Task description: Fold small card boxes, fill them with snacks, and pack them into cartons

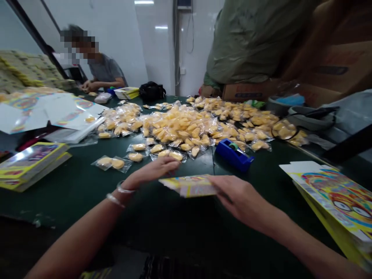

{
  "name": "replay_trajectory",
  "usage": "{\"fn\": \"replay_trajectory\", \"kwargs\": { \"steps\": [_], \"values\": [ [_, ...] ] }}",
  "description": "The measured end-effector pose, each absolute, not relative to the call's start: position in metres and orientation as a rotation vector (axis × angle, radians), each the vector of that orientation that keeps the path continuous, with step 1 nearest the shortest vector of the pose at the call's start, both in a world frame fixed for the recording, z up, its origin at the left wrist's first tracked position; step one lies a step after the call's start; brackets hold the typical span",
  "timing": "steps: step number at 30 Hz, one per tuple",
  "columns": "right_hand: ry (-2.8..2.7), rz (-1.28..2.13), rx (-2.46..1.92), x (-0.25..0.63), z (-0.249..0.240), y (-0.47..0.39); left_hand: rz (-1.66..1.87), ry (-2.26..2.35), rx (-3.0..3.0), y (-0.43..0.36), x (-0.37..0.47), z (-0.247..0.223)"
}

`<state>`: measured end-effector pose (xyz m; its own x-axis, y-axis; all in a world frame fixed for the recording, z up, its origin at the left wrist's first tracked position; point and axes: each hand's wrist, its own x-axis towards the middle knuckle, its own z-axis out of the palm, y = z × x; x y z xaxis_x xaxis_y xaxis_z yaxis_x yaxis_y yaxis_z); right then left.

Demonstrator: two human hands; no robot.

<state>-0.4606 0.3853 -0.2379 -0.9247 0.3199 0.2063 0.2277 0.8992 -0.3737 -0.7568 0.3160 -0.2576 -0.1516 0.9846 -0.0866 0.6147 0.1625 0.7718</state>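
Note:
My right hand [241, 195] is closed around one end of a small yellow printed cardboard box [197, 186], held just over the table. My left hand [157, 168], with two bracelets on the wrist, reaches to the near edge of a heap of yellow oval pieces in clear wrappers [177, 124]. Its fingers are stretched out beside a wrapped piece [176, 155] and look slightly blurred; I see nothing held in them. A pair of wrapped pieces [112, 162] lies to the left of that hand. Behind the box sits a blue tape dispenser [234, 154].
Yellow printed boxes [31, 164] are stacked at left on the dark green table [95, 207]. Flat printed cartons [340, 197] lie at right. Printed sheets [61, 110] are at the back left. A co-worker [101, 69] sits across the table; cardboard boxes [334, 73] stand behind.

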Motion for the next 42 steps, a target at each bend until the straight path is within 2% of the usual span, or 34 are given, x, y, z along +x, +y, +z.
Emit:
{"fn": "replay_trajectory", "kwargs": {
  "steps": [4, 7, 13, 17, 20, 24, 35, 39, 42],
  "values": [
    [-2.783, 1.198, -0.479, -0.471, -0.222, 0.431, 0.812, 2.369, 1.507, 0.312, -0.827, -0.263],
    [-2.858, 1.401, -0.5, -0.487, -0.23, 0.458, 0.625, 2.451, 1.626, 0.329, -0.863, -0.273],
    [-3.028, 0.814, -0.894, -0.494, -0.265, 0.432, 0.227, 2.336, 1.809, 0.355, -0.869, -0.292],
    [-3.044, 0.666, -1.005, -0.478, -0.279, 0.405, 0.154, 2.262, 1.929, 0.321, -0.843, -0.303],
    [-3.03, 0.629, -0.893, -0.457, -0.284, 0.406, 0.232, 2.18, 2.016, 0.285, -0.821, -0.313],
    [-3.037, 0.587, -0.686, -0.429, -0.287, 0.407, 0.506, 2.147, 2.054, 0.257, -0.793, -0.322],
    [-3.059, 0.544, -0.556, -0.417, -0.29, 0.391, 0.837, 2.126, 1.909, 0.244, -0.714, -0.324],
    [-3.035, 0.547, -0.523, -0.417, -0.292, 0.392, 0.788, 1.845, 1.985, 0.251, -0.69, -0.314],
    [-3.009, 0.561, -0.514, -0.418, -0.294, 0.392, 0.799, 1.667, 1.782, 0.253, -0.692, -0.303]
  ]
}}
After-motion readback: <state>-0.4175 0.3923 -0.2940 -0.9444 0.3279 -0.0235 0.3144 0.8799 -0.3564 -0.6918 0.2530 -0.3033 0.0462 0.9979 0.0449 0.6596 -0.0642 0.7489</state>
